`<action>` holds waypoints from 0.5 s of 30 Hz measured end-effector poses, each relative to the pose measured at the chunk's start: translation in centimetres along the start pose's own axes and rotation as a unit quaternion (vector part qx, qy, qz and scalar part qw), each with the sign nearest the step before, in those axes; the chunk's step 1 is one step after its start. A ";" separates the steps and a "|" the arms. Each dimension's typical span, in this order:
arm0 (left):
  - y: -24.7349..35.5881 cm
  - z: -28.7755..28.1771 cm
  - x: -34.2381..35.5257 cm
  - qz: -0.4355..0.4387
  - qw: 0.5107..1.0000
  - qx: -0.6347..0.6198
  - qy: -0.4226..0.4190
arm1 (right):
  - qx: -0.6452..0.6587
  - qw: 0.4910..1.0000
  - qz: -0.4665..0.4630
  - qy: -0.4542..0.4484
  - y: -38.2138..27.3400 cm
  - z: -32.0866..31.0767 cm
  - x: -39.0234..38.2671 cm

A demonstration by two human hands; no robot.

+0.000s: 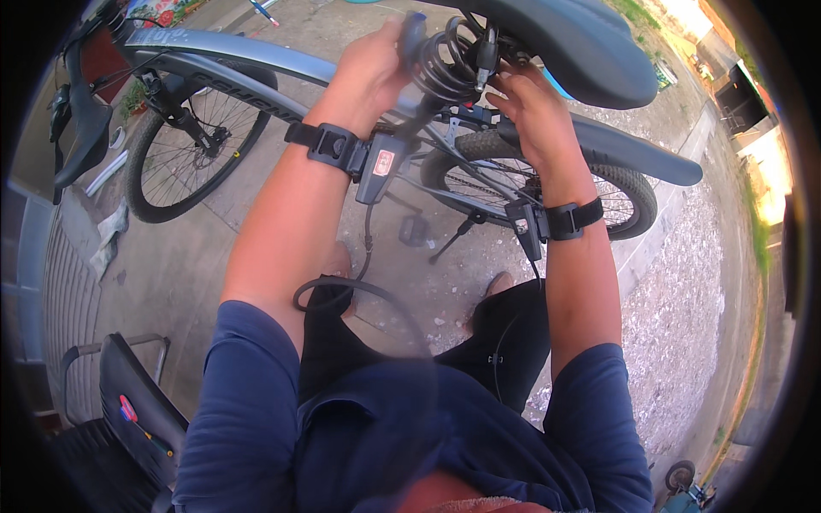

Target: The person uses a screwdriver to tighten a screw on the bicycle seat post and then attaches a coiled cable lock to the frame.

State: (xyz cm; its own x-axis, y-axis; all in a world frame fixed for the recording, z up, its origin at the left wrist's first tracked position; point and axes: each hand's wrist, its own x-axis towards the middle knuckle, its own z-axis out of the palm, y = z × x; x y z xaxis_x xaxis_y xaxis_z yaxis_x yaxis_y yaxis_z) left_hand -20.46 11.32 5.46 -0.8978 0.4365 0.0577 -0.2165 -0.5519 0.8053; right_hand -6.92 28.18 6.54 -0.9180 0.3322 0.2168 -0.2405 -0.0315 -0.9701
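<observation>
A black coiled cable lock (451,61) hangs just under the bicycle saddle (573,51). My left hand (375,70) is closed round its dark, motion-blurred end, left of the coils. On the right, my right hand (537,109) reaches up beneath the saddle. Its thumb and fingers are apart beside the coils and the cable's metal-tipped end (487,56); some fingertips are hidden under the saddle. Behind both hands is the grey bicycle frame (248,58).
The front wheel (201,141) stands at left, the rear wheel (629,201) at right, below a black mudguard (641,154). A kickstand (457,235) reaches the paving. At lower left, a black chair (128,402) holds a screwdriver (158,442). A looped cable (342,282) hangs from my left wrist device.
</observation>
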 end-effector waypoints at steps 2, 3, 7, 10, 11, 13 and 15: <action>0.2 0.9 1.2 -0.023 1.000 0.016 -0.005 | 0.023 1.000 0.008 0.010 0.6 -0.4 0.7; 0.1 1.4 1.7 -0.010 0.998 0.050 -0.034 | 0.036 0.999 0.014 0.017 0.8 -0.8 1.1; 0.2 1.3 3.2 -0.014 0.991 0.081 -0.107 | 0.088 0.995 0.039 0.025 0.6 -0.6 1.4; -0.4 1.6 4.4 -0.027 0.987 0.090 -0.128 | 0.102 0.995 -0.003 -0.003 1.2 -1.4 2.2; -0.7 1.9 4.6 -0.036 0.988 0.085 -0.127 | 0.102 0.995 -0.001 -0.002 1.1 -1.5 2.4; -1.0 2.9 5.0 -0.029 0.983 0.091 -0.158 | -0.028 0.993 -0.087 0.070 0.8 -1.7 2.8; -1.2 3.3 5.5 -0.020 0.976 0.099 -0.191 | -0.293 0.919 -0.250 0.085 1.2 -4.6 4.6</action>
State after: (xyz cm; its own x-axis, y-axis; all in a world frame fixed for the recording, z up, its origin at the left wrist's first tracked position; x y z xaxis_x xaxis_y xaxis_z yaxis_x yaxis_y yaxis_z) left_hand -23.86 16.78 6.77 -0.6742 0.7081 0.2098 -0.1354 -0.3977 0.9075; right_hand -9.96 33.95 5.84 -0.6642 0.3116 0.6795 -0.3613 0.6619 -0.6567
